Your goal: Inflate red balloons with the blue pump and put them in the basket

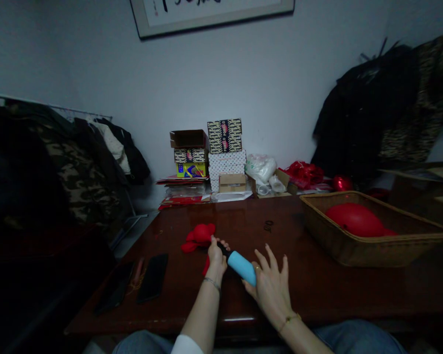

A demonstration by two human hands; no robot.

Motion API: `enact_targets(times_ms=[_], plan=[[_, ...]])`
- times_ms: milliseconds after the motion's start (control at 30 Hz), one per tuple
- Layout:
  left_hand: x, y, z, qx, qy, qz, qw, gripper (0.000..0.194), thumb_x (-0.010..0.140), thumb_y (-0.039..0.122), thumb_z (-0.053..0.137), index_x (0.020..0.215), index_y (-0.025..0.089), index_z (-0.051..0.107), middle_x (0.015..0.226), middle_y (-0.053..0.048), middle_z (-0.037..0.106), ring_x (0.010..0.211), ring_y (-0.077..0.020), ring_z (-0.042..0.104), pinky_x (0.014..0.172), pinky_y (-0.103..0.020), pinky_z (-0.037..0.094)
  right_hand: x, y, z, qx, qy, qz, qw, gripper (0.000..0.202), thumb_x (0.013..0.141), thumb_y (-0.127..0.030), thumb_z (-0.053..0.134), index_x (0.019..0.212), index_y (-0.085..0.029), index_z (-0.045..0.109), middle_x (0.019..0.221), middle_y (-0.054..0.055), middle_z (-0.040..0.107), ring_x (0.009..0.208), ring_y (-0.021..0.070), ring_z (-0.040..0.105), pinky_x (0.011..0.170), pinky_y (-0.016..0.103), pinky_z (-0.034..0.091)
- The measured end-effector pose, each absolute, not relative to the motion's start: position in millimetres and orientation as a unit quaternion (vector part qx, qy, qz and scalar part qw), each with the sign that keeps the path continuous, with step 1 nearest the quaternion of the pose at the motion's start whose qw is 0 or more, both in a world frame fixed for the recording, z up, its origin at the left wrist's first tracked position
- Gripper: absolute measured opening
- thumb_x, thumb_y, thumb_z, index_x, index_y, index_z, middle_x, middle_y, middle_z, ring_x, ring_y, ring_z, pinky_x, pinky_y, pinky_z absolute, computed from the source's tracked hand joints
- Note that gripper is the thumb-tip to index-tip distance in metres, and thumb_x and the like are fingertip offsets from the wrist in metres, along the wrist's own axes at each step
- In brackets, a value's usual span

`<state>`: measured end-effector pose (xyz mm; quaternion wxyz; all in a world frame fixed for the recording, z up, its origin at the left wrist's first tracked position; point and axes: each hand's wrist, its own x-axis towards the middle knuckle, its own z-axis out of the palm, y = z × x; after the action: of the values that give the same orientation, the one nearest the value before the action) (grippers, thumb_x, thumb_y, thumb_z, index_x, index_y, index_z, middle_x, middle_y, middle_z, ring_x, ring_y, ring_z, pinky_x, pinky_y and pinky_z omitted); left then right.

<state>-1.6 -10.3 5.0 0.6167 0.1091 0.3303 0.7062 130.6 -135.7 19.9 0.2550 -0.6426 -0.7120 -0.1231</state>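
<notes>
- Clenched around the black neck (223, 250) of a blue cylinder (242, 267) was our left hand (216, 254); our right hand (273, 284) had its fingers spread, not wrapped round anything, its thumb side against the cylinder's near end.
- Far left, we saw clothes on a rack (77, 162), beyond the table's slanting left edge.
- Just inside that edge lay two dark flat slabs (152, 278), with a small reddish stick (139, 270) between them; tabletop showed between these and our left forearm.
- Next came the red balloons (201, 235), limp, right at our left fingertips. We could not tell whether we were pinching one of them.
- At centre, we had the cylinder tilted over the table (239, 216), its neck pointing away to the left and its other end towards our right palm. Our forearms crossed the table's near edge; stacked boxes (227, 169) stood past the far one.
- Right of centre, beyond our spread fingertips, lay a small dark looped item (268, 226), well short of the far edge.
- Rightmost, a wicker basket (354, 250) held a big red balloon (356, 220) below its rim; a strip of wood ran between its near-left corner and our right hand.
</notes>
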Motion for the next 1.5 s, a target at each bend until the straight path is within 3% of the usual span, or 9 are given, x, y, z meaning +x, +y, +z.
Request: enact_targets(times_ms=[600, 1100, 1500], plan=[[-18.2, 7.0, 5.4, 0.099, 0.308, 0.722, 0.612, 0.03, 0.09, 0.038, 0.045, 0.069, 0.018, 0.04, 0.052, 0.005, 0.039, 0.039, -0.0057, 0.038, 0.035, -0.015, 0.028, 191.2, -178.9, 0.8, -0.602, -0.738, -0.191, 0.235, 0.041, 0.073, -0.049, 0.057, 0.104, -0.024, 0.064, 0.131, 0.007, 0.052, 0.132, 0.0348, 0.027, 0.106, 0.063, 0.009], [-9.0, 2.8, 3.5, 0.103, 0.328, 0.719, 0.604, 0.031, 0.09, 0.041, 0.046, 0.07, 0.019, 0.039, 0.051, 0.006, 0.037, 0.037, -0.0053, 0.035, 0.035, -0.015, 0.028, 140.5, -147.9, 26.6, -0.639, -0.718, -0.127, 0.246, 0.031, 0.075, -0.042, 0.058, 0.097, -0.022, 0.067, 0.13, 0.006, 0.053, 0.132, 0.0321, 0.028, 0.107, 0.06, 0.005], [-9.8, 2.1, -1.2, 0.111, 0.349, 0.715, 0.596, 0.031, 0.088, 0.043, 0.049, 0.07, 0.019, 0.04, 0.051, 0.006, 0.039, 0.036, -0.0059, 0.037, 0.035, -0.016, 0.03, 130.7, -140.0, 22.5, -0.632, -0.722, -0.119, 0.256, 0.037, 0.075, -0.045, 0.058, 0.101, -0.02, 0.066, 0.128, 0.007, 0.055, 0.132, 0.0315, 0.029, 0.109, 0.058, 0.003]])
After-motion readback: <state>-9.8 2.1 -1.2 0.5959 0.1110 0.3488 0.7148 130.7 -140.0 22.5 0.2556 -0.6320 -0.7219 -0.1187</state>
